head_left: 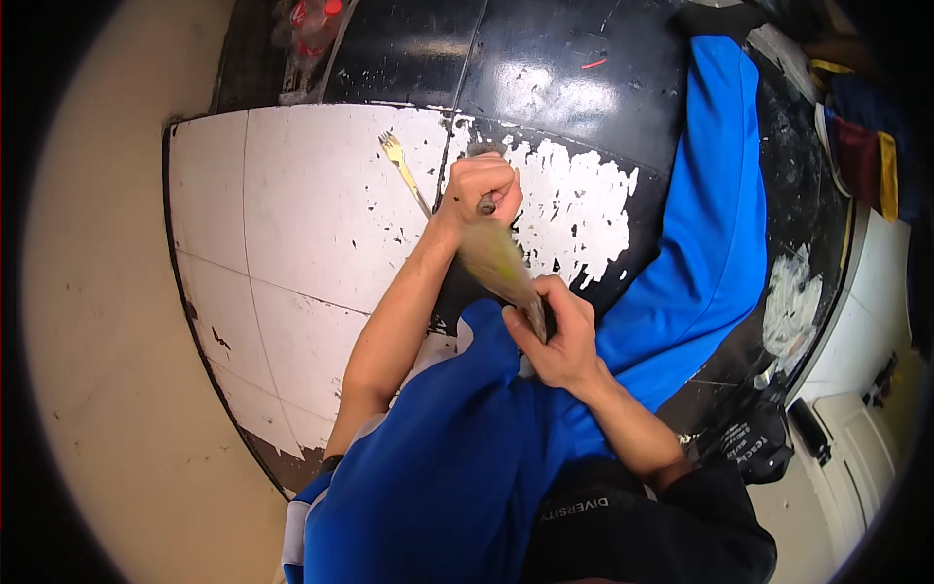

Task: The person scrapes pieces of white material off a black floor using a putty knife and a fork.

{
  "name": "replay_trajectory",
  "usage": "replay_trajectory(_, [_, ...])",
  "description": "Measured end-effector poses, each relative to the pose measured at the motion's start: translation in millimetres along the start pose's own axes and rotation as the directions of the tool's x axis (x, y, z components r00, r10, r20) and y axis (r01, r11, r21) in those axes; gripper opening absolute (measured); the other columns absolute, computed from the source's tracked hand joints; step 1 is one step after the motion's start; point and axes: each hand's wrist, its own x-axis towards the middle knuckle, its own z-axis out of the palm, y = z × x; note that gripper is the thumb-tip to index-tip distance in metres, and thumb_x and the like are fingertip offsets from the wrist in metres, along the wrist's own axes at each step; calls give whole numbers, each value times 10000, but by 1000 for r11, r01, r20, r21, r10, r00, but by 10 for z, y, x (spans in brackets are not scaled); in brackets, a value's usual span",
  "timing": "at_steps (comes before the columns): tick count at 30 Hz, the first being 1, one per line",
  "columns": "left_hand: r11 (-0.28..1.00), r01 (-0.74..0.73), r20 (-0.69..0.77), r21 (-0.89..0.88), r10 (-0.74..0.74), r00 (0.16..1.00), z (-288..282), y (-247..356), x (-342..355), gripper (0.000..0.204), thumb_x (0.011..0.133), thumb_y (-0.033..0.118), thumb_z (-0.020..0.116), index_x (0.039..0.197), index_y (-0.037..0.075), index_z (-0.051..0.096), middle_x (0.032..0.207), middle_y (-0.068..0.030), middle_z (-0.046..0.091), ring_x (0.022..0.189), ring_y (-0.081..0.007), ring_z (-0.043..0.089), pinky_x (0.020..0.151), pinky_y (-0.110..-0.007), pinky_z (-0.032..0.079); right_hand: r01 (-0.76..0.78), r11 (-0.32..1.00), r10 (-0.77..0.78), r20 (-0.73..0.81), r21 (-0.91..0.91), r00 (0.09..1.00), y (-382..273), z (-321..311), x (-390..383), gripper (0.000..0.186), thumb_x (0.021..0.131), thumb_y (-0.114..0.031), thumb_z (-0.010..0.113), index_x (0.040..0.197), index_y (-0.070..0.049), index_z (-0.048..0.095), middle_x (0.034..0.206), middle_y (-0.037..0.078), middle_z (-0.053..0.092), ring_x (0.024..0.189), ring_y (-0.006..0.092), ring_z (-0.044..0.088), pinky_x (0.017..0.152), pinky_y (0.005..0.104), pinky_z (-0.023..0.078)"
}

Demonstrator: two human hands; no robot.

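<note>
Your left hand (481, 185) has its grip curled into a tight fist around a dark, round-ended handle (486, 205), whose end pokes out toward you; a bit of dark grey material (485, 149) shows past the far side of the knuckles, though you can't tell if it belongs to the same piece. Your right hand (567, 341) has a narrower grip, thumb and fingers pinched together on the near end of a flat, greenish-brown piece (496, 261). That piece runs slantwise between your hands, its far end right by your left fist. It is blurred, so whether it joins the handle cannot be told.

The step in hand looks like two-handed work on that flat piece, the left clenching and the right steadying. For the next move, you would likely want the pinch firm and your right thumb clear of any edge, as its sharpness doesn't show.

Just beyond your left wrist, a yellow-headed, pronged tool (397, 161) lies on the patchy black-and-white surface (311, 209). Your blue trouser leg (715, 195) stretches away on the right, and a red-capped bottle (313, 29) lies at the far left.
</note>
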Motion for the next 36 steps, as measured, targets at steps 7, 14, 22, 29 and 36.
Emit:
replay_trajectory(7, [1000,19,-10,17,-19,1000,21,44,9,405,740,-154,615,560,41,310,511,-70,334,444,-214,333,455,-338,258,-152,986,155,30,-75,988,87,12,-1,218,923,-116,754,1000,1,587,696,129,589,595,209,573,582,341,471])
replay_trajectory(14, [999,36,-15,33,-35,999,83,88,-20,394,745,-143,610,567,51,317,517,-70,347,438,-211,355,450,-336,263,-185,982,187,37,-37,982,190,33,-5,149,953,-69,693,1000,7,574,661,110,552,556,184,512,552,327,436])
replay_trajectory(22, [999,34,4,33,-34,999,50,86,-17,392,737,-150,618,576,33,311,530,-82,334,456,-208,344,467,-339,278,-116,993,117,-45,35,992,80,51,-85,271,977,-199,712,947,-6,524,628,117,499,525,199,453,533,377,408])
replay_trajectory(29, [997,47,3,58,-47,999,-8,67,-48,351,631,-132,598,569,71,318,523,-84,378,449,-246,416,452,-360,311,-21,990,28,-53,137,998,-214,37,-86,298,991,-218,696,909,0,510,640,159,500,547,223,464,535,395,395])
replay_trajectory(36, [999,39,6,15,-39,999,17,57,5,337,641,-121,583,563,69,315,511,-80,381,446,-256,398,471,-352,321,-85,994,81,64,68,995,-144,-2,-125,162,971,-77,668,945,1,529,645,150,530,558,262,530,551,383,424])
